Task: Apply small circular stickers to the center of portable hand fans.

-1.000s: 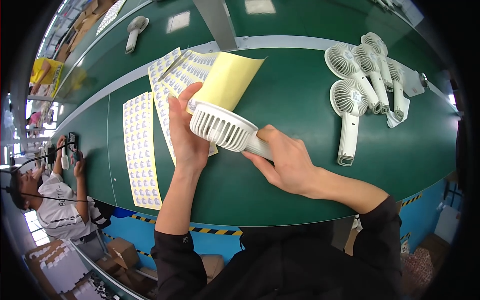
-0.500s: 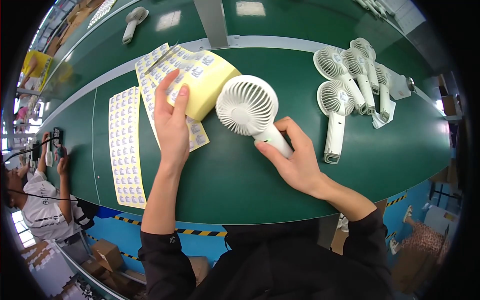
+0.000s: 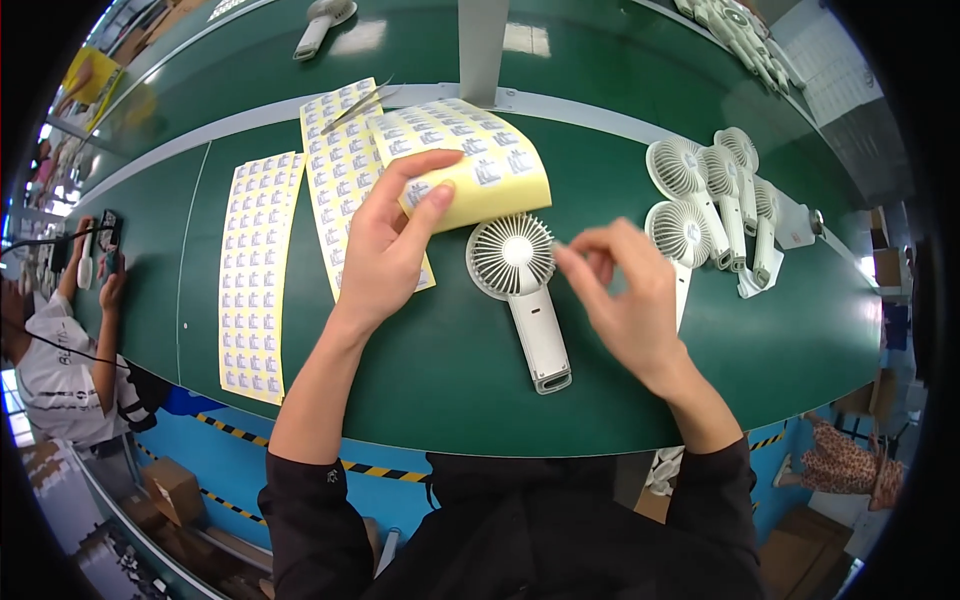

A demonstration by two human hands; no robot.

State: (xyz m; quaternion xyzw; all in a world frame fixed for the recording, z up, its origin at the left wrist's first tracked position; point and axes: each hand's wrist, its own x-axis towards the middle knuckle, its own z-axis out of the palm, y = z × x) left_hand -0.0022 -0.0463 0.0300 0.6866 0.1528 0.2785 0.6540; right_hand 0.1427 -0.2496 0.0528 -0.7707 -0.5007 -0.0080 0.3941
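Observation:
My left hand (image 3: 395, 235) pinches the near edge of a yellow-backed sticker sheet (image 3: 485, 165) between thumb and fingers; the sheet curls up toward the right. Just below that curl, a white handheld fan (image 3: 535, 330) lies on the table with its grille up and its handle toward me. Beside the grille, on its right, my right hand (image 3: 625, 290) hovers with loosely bent fingers and nothing visible in them. A second sticker sheet (image 3: 335, 190) lies partly under the held one, with metal tweezers (image 3: 352, 110) on it.
Long sticker sheets (image 3: 255, 280) lie at the left of the green table (image 3: 430, 390). Several white fans (image 3: 690, 170) are grouped at the right. A metal post (image 3: 482, 50) stands at the table's far edge. Another person (image 3: 60, 350) works at the left.
My right hand has let go of the fan, which now lies on the table, turned so its handle points toward me. My left hand still holds the sheet, now bent back differently.

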